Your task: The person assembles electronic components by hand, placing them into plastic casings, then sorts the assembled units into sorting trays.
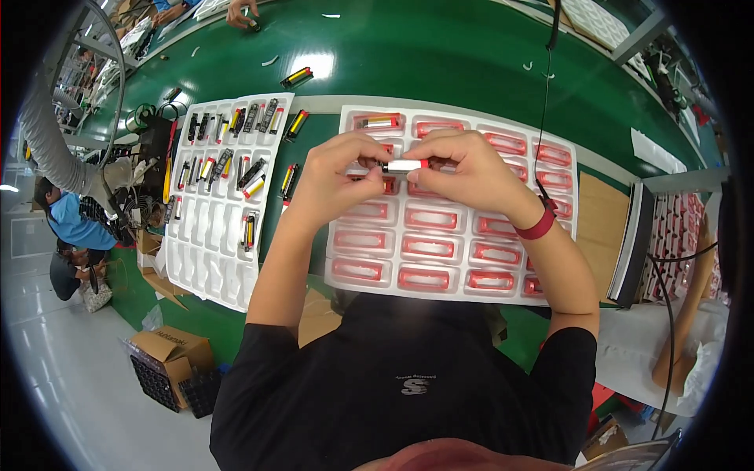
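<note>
Between my two hands is a small stick-shaped part (404,166) with a silver-white middle, a dark left end and a red right end. My left hand (334,177) pinches its dark end with thumb and finger. The red end sits between the thumb and fingers of my right hand (459,169), which wears a red wristband. Both hands hover over a white moulded tray (440,112) whose pockets hold translucent red shells (429,246). One shell (378,122) in the far left pocket has a pale part in it. My fingers hide some middle pockets.
Left of my arm lies another white tray (188,271) with black, yellow and red parts in its far pockets. Similar loose parts (297,77) lie on the green table (408,47). A dark cable (544,118) hangs at right. Across the table is another person's hand (242,13).
</note>
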